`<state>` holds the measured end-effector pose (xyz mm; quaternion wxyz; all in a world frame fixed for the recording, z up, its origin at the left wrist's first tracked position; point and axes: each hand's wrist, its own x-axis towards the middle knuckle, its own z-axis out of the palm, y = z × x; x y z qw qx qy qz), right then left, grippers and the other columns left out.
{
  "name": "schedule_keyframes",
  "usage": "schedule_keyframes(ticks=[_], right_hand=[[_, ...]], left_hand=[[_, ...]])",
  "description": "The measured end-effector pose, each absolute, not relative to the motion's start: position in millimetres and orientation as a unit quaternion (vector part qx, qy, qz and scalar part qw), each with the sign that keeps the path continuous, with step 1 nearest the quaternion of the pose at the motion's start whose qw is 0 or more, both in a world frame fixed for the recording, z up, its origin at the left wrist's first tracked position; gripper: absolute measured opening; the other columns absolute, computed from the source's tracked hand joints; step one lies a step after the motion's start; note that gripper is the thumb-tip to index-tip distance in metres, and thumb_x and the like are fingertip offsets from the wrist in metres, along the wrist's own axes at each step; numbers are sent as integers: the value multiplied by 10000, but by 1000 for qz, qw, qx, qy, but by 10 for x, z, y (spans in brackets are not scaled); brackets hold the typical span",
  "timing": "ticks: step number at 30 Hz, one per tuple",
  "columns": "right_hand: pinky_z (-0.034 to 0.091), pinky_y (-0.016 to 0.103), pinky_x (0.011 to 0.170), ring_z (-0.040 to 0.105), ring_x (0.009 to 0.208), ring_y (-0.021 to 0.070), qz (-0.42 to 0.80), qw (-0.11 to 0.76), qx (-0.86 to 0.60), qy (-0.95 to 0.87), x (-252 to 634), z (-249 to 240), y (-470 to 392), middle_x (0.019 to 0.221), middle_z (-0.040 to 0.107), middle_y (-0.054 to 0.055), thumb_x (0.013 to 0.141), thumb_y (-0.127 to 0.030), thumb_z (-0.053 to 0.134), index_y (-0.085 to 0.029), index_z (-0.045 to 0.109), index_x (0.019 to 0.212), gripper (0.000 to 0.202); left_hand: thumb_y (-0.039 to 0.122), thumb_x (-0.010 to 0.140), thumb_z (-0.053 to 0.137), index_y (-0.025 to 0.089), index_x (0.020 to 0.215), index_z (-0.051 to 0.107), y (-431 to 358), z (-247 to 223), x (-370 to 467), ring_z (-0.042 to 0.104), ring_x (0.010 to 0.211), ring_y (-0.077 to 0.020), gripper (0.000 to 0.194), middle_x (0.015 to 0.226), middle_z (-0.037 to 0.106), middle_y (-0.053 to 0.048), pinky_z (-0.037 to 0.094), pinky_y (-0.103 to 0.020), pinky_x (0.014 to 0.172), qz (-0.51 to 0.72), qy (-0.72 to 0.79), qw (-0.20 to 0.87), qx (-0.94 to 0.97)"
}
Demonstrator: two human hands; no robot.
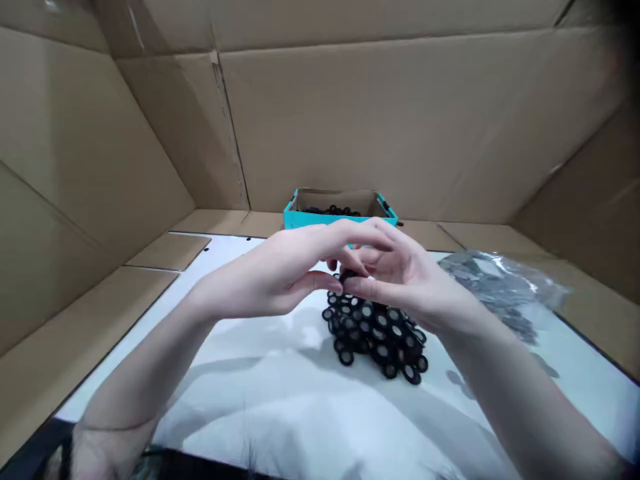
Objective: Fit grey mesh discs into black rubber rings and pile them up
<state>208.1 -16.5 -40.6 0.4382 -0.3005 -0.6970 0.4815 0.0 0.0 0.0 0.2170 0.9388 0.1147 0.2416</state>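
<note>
My left hand (pixel 293 270) and my right hand (pixel 393 270) meet above a pile of black round pieces (pixel 380 333), thumbs and fingers closed in a pinch. Between the fingertips sits one small black round piece (pixel 347 275), partly covered by the fingers. Many pieces in the pile look like black rings with pale grey centres. Right behind the hands stands a cardboard box with a teal rim (pixel 293 219), holding more black pieces (pixel 334 211).
On the right lies a clear plastic bag (pixel 520 283) with grey round discs (pixel 517 325) in and beside it. Cardboard walls (pixel 380 127) enclose the white tabletop (pixel 240 393) at the back and sides. A few small black bits lie near the far left edge.
</note>
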Motion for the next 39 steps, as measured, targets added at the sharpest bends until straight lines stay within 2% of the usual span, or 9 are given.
schedule_keyframes(ticks=[4,7,11,15,20,24,28,34,39], right_hand=[[500,329,791,665,795,166,365,344,-403,-765,2252,-355,-129,861,685,-2,763,-270,729,-238,530,973,291],[477,314,706,645,732,179,256,202,-527,-785,2387,-358,-44,737,699,-7,767,-217,647,-231,577,929,177],[459,294,630,654,712,192,191,87,-581,-786,2497,-489,72,763,723,18,688,-162,653,-215,655,751,83],[470,286,633,643,678,179,193,76,-572,-793,2529,-682,92,708,714,2,647,-150,671,-220,686,665,75],[499,318,717,632,774,194,154,127,-588,-784,2645,-737,-5,946,737,47,715,-273,670,-219,699,871,167],[487,310,723,645,796,191,131,153,-620,-758,2870,-771,-132,902,732,46,852,-449,536,-228,655,915,258],[464,333,647,652,694,220,106,128,-692,-703,3208,-1016,-286,743,721,43,844,-501,507,-231,633,960,320],[491,399,678,687,827,312,57,79,-782,-615,3784,-1415,-685,964,770,101,780,-531,513,-230,666,983,394],[487,509,732,639,1024,460,1,64,-818,-572,3922,-1600,-1070,1048,755,203,778,-563,433,-159,706,1024,546]], left_hand=[[123,958,510,203,1360,444,135,49,-74,681,1088,-149,415,1171,703,-67,530,-234,848,252,133,236,929],[281,965,535,193,1309,502,290,63,-193,694,959,-155,357,1081,725,-60,509,-235,746,223,241,196,924],[411,937,509,211,1206,587,570,-79,-437,676,866,-174,345,1073,723,-64,451,-246,685,-27,423,157,892],[377,764,646,185,1070,633,815,-445,-693,635,799,-207,361,992,717,-82,383,-250,597,-152,513,128,835],[297,599,726,183,904,616,932,-834,-889,596,733,-177,344,914,687,-47,365,-227,554,-184,523,161,816],[232,612,666,185,849,599,963,-946,-941,589,740,-157,250,846,664,-16,384,-215,579,-171,507,201,820],[216,596,646,181,787,598,1024,-997,-978,565,706,-149,200,797,638,-6,380,-218,578,-157,490,220,829],[261,648,625,179,761,633,1067,-998,-1002,539,652,-149,140,721,607,-9,370,-229,573,-138,466,227,844],[302,730,592,197,806,640,985,-915,-879,537,645,-147,139,715,614,-4,354,-233,566,-107,438,219,865]])
